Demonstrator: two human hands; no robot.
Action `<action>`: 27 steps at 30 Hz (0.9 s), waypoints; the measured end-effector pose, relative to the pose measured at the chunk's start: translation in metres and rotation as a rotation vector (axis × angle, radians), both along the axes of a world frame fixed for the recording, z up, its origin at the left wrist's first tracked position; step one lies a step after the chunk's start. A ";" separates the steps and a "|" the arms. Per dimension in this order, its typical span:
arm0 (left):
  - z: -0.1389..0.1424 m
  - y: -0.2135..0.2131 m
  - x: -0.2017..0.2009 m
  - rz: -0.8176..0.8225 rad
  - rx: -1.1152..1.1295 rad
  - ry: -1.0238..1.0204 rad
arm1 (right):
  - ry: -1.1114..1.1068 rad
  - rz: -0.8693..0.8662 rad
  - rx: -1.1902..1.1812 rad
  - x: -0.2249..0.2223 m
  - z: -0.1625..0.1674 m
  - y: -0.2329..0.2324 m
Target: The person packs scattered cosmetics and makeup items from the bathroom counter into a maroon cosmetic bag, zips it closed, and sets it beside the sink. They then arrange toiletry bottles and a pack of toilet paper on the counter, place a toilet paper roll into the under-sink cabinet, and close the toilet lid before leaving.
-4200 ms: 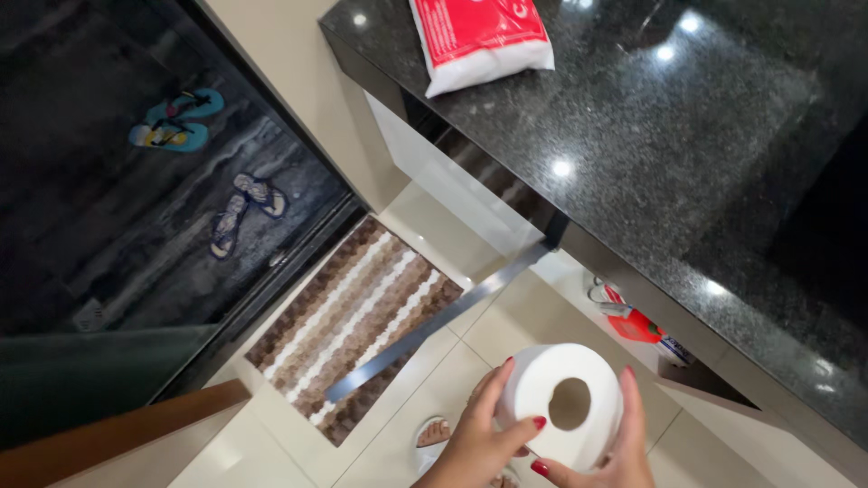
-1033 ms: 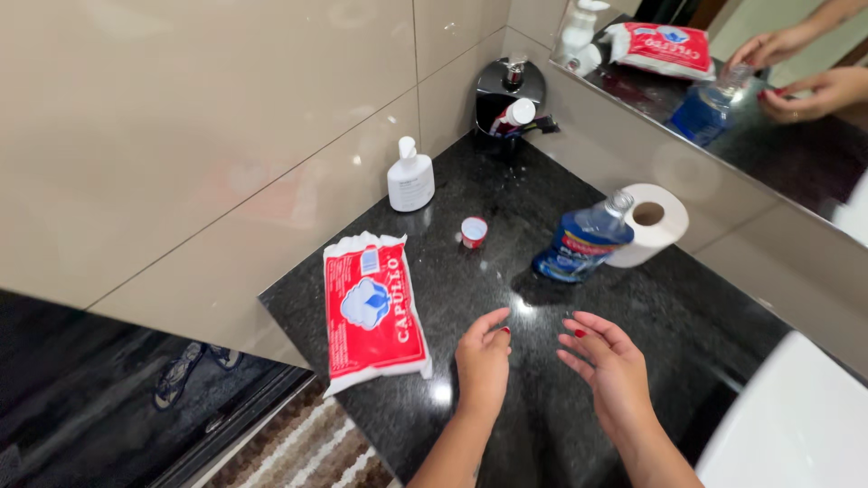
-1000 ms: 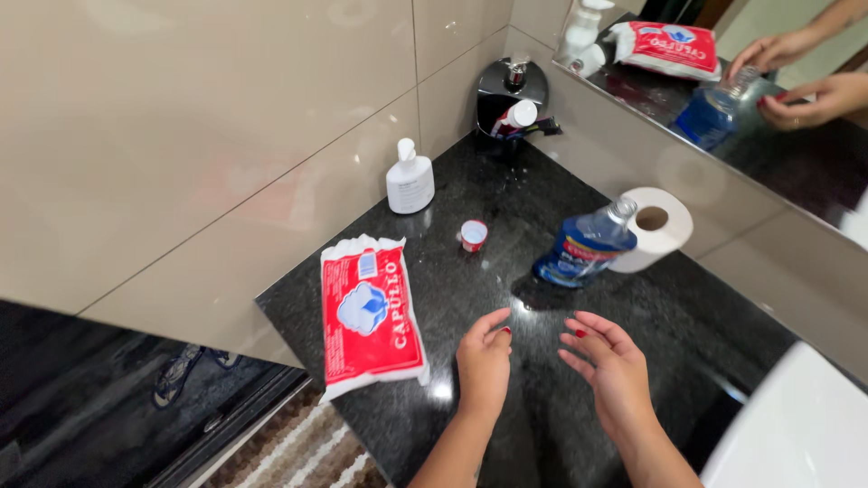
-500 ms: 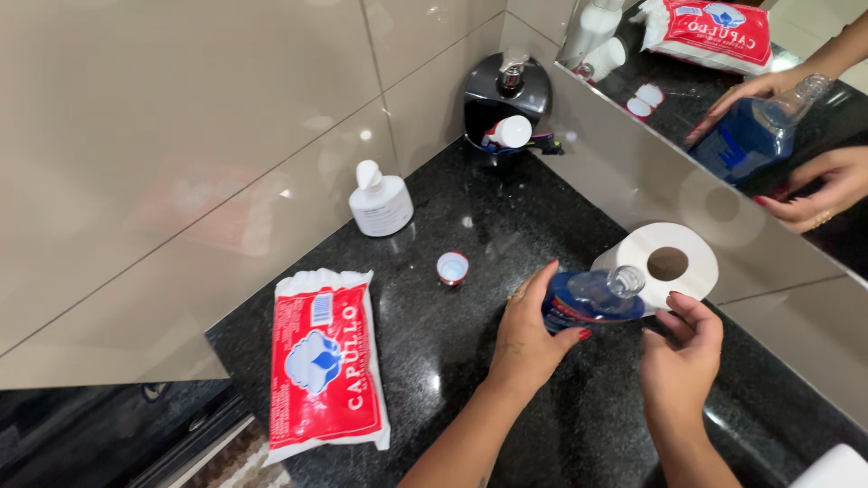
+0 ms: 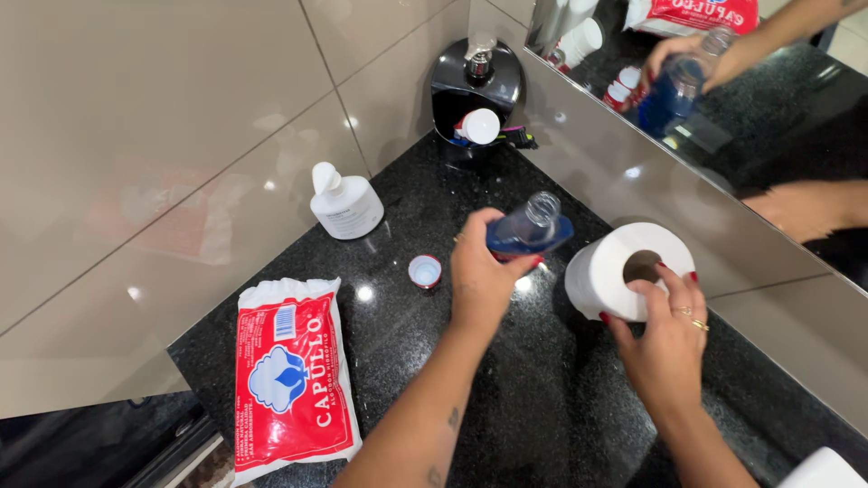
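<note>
Left hand (image 5: 484,276) gripping uncapped bottle (image 5: 527,230), tilted; right hand (image 5: 667,333) clasping roll (image 5: 615,267). Risk: blue liquid spilling onto counter (image 5: 542,398).

The left hand (image 5: 479,280) grips an uncapped bottle of blue liquid (image 5: 529,231), lifted above the black granite counter (image 5: 533,407). Just right of the bottle, the right hand (image 5: 666,330) grasps a toilet paper roll (image 5: 615,262). Left of the bottle lie a small cap (image 5: 424,270) and a red cotton packet (image 5: 291,380).
</note>
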State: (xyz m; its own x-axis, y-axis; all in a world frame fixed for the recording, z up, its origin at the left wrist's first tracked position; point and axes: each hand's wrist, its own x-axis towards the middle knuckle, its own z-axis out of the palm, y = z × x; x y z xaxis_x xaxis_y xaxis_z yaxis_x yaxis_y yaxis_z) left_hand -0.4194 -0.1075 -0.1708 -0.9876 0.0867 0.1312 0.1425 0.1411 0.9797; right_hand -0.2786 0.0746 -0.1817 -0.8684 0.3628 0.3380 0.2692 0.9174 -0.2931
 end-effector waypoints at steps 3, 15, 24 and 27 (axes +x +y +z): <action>0.000 -0.002 -0.006 -0.017 -0.075 -0.041 | 0.058 0.020 -0.097 0.004 0.003 -0.012; -0.018 -0.057 0.125 -0.145 0.206 -0.433 | 0.082 0.099 -0.147 0.063 0.053 -0.142; -0.008 -0.142 0.185 -0.096 0.224 -0.512 | 0.098 0.258 -0.372 0.135 0.071 -0.237; -0.006 -0.193 0.224 -0.123 0.118 -0.306 | 0.209 0.236 -0.522 0.182 0.071 -0.284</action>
